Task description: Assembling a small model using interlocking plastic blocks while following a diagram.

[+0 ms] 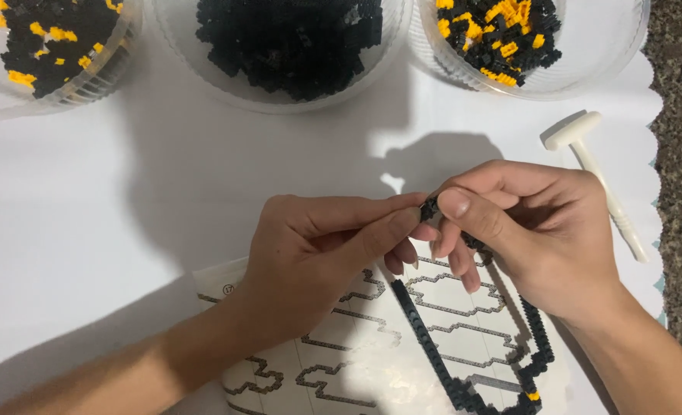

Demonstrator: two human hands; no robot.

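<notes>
Fingers (402,223) of both hands pinch black brick chain (433,353) (above printed sheet (341,361)).

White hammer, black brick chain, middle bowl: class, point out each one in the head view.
White hammer (573,131), head view, on its head.
Black brick chain (425,342), head view, on its left strand.
Middle bowl (279,104), head view, on its near rim.

Three bowls (295,92) stand in a row at the desk (87,200) far edge; hammer (598,180) lies right; instruction sheet (356,361) lies nearest, brick outline (425,346) on it, beneath both hands
</notes>
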